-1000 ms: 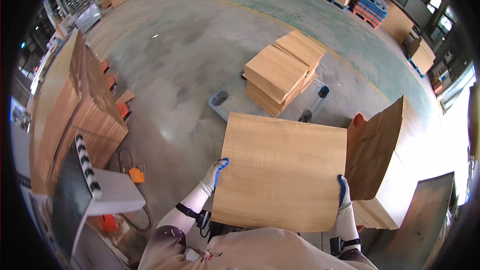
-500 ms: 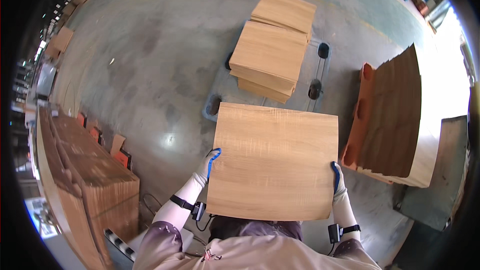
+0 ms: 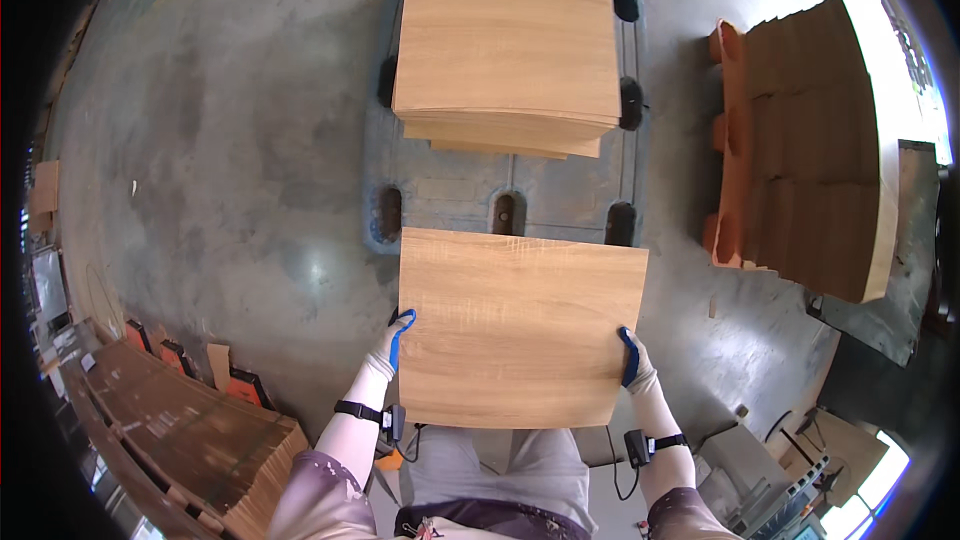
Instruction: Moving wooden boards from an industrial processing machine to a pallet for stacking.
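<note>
Between my hands is a wide wood-grain panel (image 3: 520, 335), held in front of my body with its broad face up. My left hand (image 3: 390, 343), in a white and blue glove, grips its left edge with the thumb on top. On the opposite edge my right hand (image 3: 636, 360), gloved the same way, has its blue thumb over the face. The fingers of both hands are hidden beneath the panel. Ahead lies a stack of like wood-grain panels (image 3: 508, 35), resting on a blue-grey plastic pallet (image 3: 445, 185). The held panel's far edge overlaps the pallet's near edge in view.
At the right, an orange pallet (image 3: 732, 140) bears a tall stack of brown sheets (image 3: 812, 150). Flattened brown cardboard (image 3: 190, 420) is piled at the lower left, near small orange and black objects (image 3: 246, 387). Grey equipment (image 3: 745, 470) stands at the lower right.
The view has swung to the right, so the pallet and its stack now lie straight ahead and look nearer. Both hands still hold the panel.
</note>
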The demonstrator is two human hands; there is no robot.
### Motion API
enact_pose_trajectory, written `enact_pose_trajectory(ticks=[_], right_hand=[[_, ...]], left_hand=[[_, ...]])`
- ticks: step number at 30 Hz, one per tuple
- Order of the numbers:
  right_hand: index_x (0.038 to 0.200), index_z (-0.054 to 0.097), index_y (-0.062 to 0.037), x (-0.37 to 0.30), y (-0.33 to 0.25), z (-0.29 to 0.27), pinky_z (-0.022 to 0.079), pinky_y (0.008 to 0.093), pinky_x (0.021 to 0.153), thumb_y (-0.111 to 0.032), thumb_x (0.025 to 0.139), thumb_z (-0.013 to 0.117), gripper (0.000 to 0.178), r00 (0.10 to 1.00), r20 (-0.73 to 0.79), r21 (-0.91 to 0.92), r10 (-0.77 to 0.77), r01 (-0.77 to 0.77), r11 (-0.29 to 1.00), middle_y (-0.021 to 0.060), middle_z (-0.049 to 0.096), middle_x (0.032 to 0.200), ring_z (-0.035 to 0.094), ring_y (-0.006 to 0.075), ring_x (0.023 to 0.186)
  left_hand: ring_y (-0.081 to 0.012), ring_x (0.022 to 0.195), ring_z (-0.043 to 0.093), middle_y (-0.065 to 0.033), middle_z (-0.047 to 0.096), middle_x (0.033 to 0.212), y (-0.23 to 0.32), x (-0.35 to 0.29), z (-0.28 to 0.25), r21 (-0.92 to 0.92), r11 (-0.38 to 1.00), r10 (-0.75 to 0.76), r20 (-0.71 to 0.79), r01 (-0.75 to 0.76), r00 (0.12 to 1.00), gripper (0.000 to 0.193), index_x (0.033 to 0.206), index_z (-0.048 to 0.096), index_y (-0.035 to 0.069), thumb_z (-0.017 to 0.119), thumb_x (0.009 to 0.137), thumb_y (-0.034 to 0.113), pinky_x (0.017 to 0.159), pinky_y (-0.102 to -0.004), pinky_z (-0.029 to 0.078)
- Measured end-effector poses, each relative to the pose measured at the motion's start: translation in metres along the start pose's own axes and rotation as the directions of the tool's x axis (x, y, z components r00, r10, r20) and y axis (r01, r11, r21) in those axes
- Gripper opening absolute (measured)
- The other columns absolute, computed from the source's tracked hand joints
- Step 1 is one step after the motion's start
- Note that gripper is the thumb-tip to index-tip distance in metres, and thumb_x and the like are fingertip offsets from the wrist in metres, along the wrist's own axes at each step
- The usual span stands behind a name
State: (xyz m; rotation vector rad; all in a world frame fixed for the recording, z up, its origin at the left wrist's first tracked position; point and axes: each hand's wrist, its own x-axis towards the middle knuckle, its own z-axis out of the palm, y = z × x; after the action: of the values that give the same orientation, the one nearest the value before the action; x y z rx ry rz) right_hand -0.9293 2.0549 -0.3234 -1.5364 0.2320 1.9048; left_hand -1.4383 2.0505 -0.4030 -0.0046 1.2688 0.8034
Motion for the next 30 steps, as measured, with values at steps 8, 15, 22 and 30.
enact_pose_trajectory(ticks=[8, 15, 22, 30], right_hand=[[0.13, 0.051, -0.0023, 0.158, 0.027, -0.011, 0.05, 0.0366, 0.095, -0.03, 0.09, 0.063, 0.05, 0.999, -0.047, -0.02, -0.021, 0.02, 1.0, 0.012, 0.064, 0.119, 0.062, 0.0236, 0.108], [0.127, 0.054, -0.0017, 0.257, -0.012, 0.013, 0.05, 0.0345, 0.094, -0.031, 0.09, 0.063, 0.048, 0.995, -0.018, -0.095, -0.1, 0.098, 0.991, 0.0114, 0.065, 0.118, 0.064, 0.0228, 0.105], [0.129, 0.052, -0.001, 0.335, -0.024, 0.037, 0.048, 0.0337, 0.095, -0.029, 0.091, 0.063, 0.049, 0.999, 0.053, -0.005, -0.011, 0.012, 1.0, 0.0106, 0.064, 0.12, 0.063, 0.0215, 0.106], [0.131, 0.046, 0.0016, 0.365, 0.044, -0.078, 0.044, 0.0291, 0.096, -0.024, 0.083, 0.076, 0.062, 0.594, -0.406, -0.663, -0.694, 0.331, 0.671, 0.0098, 0.054, 0.129, 0.053, 0.0177, 0.113]], left_hand=[[-0.0209, 0.113, 0.059, -0.0085, 0.061, 0.122, -0.019, 0.141, -0.04, -0.037, 0.994, -0.101, -0.032, 0.1, 0.994, 0.043, 0.129, 0.054, 0.005, 0.059, 0.093, 0.027, 0.097, -0.0357, 0.048], [-0.0204, 0.114, 0.058, -0.0058, 0.061, 0.125, 0.005, 0.226, -0.021, -0.153, 0.986, -0.058, 0.084, 0.07, 0.995, 0.043, 0.13, 0.054, 0.006, 0.058, 0.093, 0.027, 0.1, -0.0358, 0.046], [-0.0169, 0.112, 0.058, -0.0051, 0.061, 0.123, 0.024, 0.302, -0.033, -0.182, 0.982, -0.026, 0.088, 0.042, 0.996, 0.049, 0.132, 0.052, 0.002, 0.064, 0.092, 0.027, 0.097, -0.0327, 0.046], [-0.0173, 0.115, 0.055, -0.0066, 0.059, 0.126, -0.069, 0.301, -0.022, 0.174, 0.985, 0.037, -0.186, -0.004, 0.982, 0.059, 0.136, 0.048, 0.004, 0.069, 0.088, 0.031, 0.1, -0.0287, 0.041]])
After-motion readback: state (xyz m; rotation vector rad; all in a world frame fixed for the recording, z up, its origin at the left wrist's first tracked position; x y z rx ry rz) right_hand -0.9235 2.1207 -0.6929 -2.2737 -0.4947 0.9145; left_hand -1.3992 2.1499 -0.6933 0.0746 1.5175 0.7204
